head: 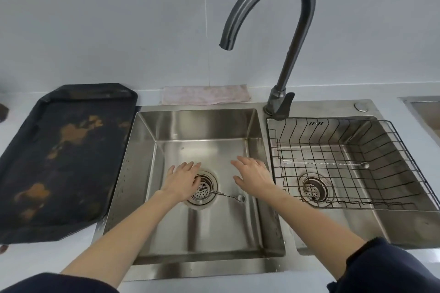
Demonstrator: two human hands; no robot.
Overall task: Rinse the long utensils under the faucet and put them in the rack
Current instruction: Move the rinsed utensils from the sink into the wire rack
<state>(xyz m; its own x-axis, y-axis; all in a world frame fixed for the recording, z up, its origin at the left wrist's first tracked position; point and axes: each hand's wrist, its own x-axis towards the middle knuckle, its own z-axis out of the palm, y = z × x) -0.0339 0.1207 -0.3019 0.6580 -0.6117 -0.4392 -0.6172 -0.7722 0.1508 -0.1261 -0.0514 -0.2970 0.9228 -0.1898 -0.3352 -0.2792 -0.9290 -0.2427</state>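
Both my hands hover flat over the left basin (202, 131), fingers spread, gripping nothing: left hand (182, 181) above the drain, right hand (252, 173) near the divider. I count two long utensils: one (229, 195) on the basin floor, probably awaiting its rinse, one (326, 163) already lying in the rack (402, 150). One faucet (281, 7), no water visible.

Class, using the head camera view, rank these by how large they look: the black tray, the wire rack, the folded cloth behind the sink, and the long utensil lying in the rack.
1. black tray
2. wire rack, nearly as large, so this order is unsure
3. folded cloth
4. long utensil, thin, smallest
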